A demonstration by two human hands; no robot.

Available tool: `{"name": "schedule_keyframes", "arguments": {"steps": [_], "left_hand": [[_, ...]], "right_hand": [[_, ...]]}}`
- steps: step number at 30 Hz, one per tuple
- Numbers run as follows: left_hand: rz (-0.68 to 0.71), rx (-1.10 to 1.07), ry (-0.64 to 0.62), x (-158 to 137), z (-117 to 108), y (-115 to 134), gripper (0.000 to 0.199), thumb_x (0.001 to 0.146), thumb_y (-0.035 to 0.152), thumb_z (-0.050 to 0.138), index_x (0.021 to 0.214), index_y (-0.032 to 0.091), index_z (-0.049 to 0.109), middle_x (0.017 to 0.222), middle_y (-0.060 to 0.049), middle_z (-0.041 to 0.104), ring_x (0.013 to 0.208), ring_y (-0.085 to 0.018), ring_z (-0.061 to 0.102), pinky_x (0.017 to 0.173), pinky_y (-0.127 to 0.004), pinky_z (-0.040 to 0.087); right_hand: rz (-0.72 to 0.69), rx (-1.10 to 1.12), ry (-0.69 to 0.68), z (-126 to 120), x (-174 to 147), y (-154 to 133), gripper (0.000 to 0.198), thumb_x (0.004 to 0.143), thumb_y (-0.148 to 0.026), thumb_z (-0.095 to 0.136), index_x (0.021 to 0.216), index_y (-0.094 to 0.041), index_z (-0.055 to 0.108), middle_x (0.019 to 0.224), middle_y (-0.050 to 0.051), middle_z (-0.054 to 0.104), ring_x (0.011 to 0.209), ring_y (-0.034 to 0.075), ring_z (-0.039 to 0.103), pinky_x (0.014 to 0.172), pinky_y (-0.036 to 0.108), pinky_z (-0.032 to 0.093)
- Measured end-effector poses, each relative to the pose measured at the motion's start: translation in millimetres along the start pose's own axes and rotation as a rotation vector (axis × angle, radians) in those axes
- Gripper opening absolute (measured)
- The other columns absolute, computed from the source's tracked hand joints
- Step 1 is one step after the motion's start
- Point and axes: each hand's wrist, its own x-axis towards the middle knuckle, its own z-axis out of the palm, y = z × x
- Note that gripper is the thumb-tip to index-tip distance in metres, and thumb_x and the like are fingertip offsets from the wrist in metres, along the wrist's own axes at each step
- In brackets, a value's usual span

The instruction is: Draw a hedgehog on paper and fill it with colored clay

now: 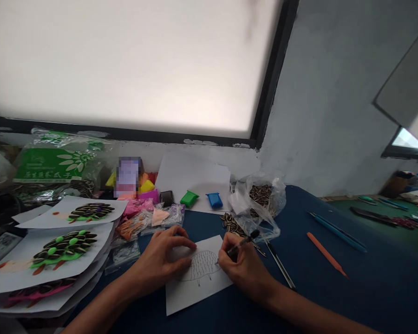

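White paper sheet (pixel 202 281) with a dark line drawing of a domed, short-legged form lay on the dark blue table (pixel 351 297), partly beneath both hands. Left hand (pixel 165 260) rested on the sheet's left part, fingers bent and loosely spread, thumb apart; no object was seen in its grasp. Right hand (pixel 243 264) was closed around a slim dark pen (pixel 245 240), its writing end near the drawing's right side.

Handling (judged): sheet seemed light, thin, easily creased and liable to slide. Best hold was flat pressure near the left margin, clear of the lines; for lifting, a bare corner.

Containers: crumpled clear plastic bag (pixel 280 197), beyond the right hand, held striped dark seeds (pixel 261 194); more lay loose beside it. Large clear bag with a green printed panel (pixel 52 163), far left, also held dark seeds. Small clear pouches (pixel 130 227) beyond the left hand held orange-brown and pink soft-looking lumps. Contents of the small green packet (pixel 189 199) and small blue packet (pixel 215 200) could not be told.
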Motion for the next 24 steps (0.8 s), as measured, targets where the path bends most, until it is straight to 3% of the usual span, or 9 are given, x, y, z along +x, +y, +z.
{"name": "schedule_keyframes", "arguments": {"steps": [24], "left_hand": [[0.007,-0.010,0.016,0.0,0.8,1.7,0.025,0.080,0.035,0.062,0.101,0.032,0.077,0.119,-0.004,0.061,0.112,-0.034,0.052,0.097,-0.051,0.041]], "right_hand": [[-0.001,-0.017,-0.007,0.2,0.3,-1.2,0.017,0.079,-0.017,0.050,0.066,-0.022,0.041,0.055,-0.006,0.041,0.048,0.010,0.038,0.045,0.023,0.027]]}}
